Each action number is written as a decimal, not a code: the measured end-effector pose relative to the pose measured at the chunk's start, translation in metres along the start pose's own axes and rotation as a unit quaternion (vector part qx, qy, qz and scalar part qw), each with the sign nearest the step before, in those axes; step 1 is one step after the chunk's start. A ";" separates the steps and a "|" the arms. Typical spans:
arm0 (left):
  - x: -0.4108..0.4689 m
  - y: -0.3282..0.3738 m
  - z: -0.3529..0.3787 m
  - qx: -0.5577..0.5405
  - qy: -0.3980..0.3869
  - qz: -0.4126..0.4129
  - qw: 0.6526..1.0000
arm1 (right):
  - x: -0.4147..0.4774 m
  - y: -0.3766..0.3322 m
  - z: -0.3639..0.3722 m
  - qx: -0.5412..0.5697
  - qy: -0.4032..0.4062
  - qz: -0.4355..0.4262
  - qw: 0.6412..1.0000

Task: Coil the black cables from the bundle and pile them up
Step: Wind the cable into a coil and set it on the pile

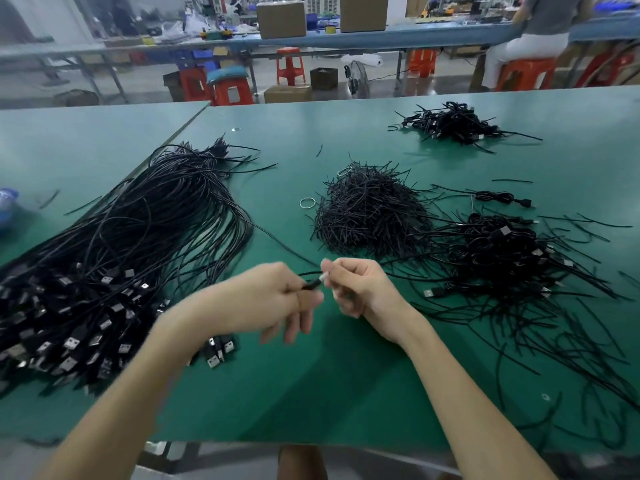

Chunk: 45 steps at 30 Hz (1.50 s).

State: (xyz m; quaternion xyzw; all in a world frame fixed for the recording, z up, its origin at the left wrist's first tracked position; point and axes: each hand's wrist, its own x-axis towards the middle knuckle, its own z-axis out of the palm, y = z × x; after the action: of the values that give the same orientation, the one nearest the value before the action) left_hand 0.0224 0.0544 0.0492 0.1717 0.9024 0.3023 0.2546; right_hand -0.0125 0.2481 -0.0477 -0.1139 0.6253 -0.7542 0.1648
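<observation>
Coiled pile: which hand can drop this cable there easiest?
Probably the right hand: the coiled pile lies on its side. The left hand, also pinching the cable, is nearer the uncoiled bundle.

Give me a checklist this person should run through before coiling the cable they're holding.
1. Grip: ok, left hand and right hand both pinch the cable near its plug.
2. Free of the bundle: cannot tell, the cable runs towards it.
3. Bare table before the hands: ok.
4. Heap of short strands reachable: probably ok, just beyond the right hand.
5. Coiled pile reachable: probably ok, it lies to the right.
</observation>
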 end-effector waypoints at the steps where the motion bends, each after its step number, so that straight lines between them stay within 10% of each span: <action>1: 0.008 -0.007 0.007 0.054 0.025 -0.027 0.998 | 0.001 0.000 0.001 0.002 0.014 0.001 1.000; 5: 0.036 -0.033 0.026 0.110 0.233 -0.050 0.965 | 0.001 0.001 0.000 0.008 0.007 0.009 1.000; 8: 0.047 -0.038 0.033 -0.112 0.359 0.033 0.926 | 0.000 -0.001 0.000 0.032 -0.036 0.023 0.999; 12: 0.056 -0.023 0.042 -0.570 0.238 0.113 0.778 | -0.003 0.000 0.005 0.000 -0.110 0.041 0.993; 17: 0.040 -0.012 0.022 -0.779 0.110 0.174 0.592 | -0.002 0.000 0.007 -0.013 -0.048 0.034 0.998; 20: 0.025 -0.015 0.009 -0.652 0.081 0.180 0.732 | 0.000 0.001 0.009 -0.042 -0.030 0.020 0.998; 22: 0.014 -0.015 0.008 -0.376 0.092 0.159 0.908 | 0.000 0.001 0.011 -0.057 -0.020 0.018 0.998; 24: 0.009 -0.013 0.013 -0.090 0.066 0.112 0.987 | 0.000 0.000 0.013 -0.069 -0.025 0.019 0.997; 29: 0.010 -0.005 0.032 0.257 0.133 0.034 0.957 | 0.000 0.001 0.014 -0.081 -0.026 0.031 0.996; 36: 0.018 -0.024 0.032 0.347 0.219 -0.010 0.912 | 0.000 0.002 0.009 -0.075 -0.016 0.037 0.996; 40: 0.031 -0.038 0.029 0.285 0.225 -0.002 0.932 | -0.001 0.001 0.010 -0.074 -0.029 0.033 0.996; 45: 0.047 -0.038 0.037 -0.052 0.178 0.061 0.981 | -0.004 -0.002 0.009 -0.046 -0.046 0.031 0.997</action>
State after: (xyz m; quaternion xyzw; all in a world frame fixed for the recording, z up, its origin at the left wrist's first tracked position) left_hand -0.0012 0.0643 -0.0168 0.1564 0.9042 0.3894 0.0792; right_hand -0.0059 0.2414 -0.0441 -0.1361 0.6541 -0.7135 0.2112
